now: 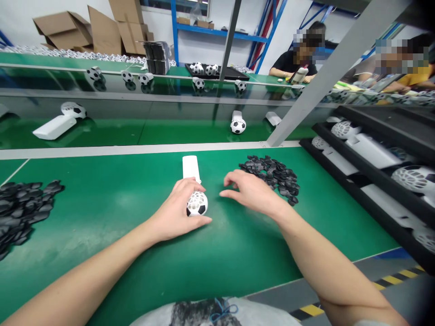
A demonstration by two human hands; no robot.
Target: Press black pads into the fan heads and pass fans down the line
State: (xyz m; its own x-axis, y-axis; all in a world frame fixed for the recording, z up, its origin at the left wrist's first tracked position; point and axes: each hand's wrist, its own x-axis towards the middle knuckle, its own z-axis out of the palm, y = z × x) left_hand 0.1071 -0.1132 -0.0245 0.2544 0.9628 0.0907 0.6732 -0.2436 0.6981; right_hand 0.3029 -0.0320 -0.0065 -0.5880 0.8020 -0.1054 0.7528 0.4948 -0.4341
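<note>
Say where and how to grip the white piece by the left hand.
Probably the handle, across its long straight sides, the right hand coming from above and the right: that side looks open, while the left hand partly covers the ball.

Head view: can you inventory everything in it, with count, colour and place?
worktable: one, green, foreground
ball-headed unit: one, white and black, under left hand
black pieces: two piles, uncountable, left and right
units beyond the rail: at least four, white, some with black patches
far-ledge units: at least five, white and black
loaded trays: several, black, right
far tray: one, black, rear
dark stack: one, rear
boxes: several, brown, rear left
shelving: blue, rear
post: one, grey, right
bottle: one, whitish, rear right
people: at least two, rear right
floor tape: yellow-black, lower right
left hand: one, bare, centre
right hand: one, bare, right of centre
</note>
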